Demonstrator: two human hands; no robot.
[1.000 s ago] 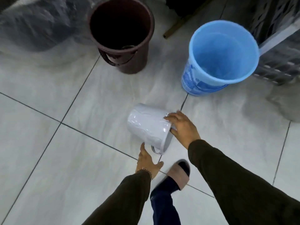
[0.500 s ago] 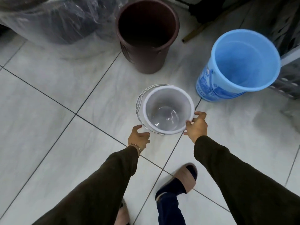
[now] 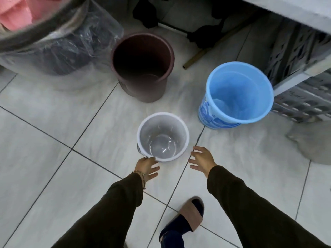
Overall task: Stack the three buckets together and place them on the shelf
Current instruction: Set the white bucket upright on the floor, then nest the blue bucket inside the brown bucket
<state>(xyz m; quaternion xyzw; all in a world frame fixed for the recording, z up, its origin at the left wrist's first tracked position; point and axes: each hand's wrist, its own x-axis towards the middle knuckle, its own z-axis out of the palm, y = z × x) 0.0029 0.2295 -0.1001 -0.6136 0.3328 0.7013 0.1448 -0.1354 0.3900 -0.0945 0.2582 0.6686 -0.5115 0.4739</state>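
Three buckets stand upright and apart on the tiled floor. The small white bucket is nearest to me. Behind it stands the tall brown bucket, and the blue bucket is at the right. My left hand is just below the white bucket's near rim, fingers spread, with fingertips close to or touching the rim. My right hand hovers to the right of the white bucket, fingers apart and holding nothing.
A plastic-wrapped bundle lies at the back left. Grey slatted crates and a pale shelf edge stand at the right. A wooden stick lies behind the buckets. My sandalled foot is on the floor below my hands.
The white bucket, tipped on its side a second ago, now stands upright on the floor. Both hands have let go of its rim and drawn back slightly.
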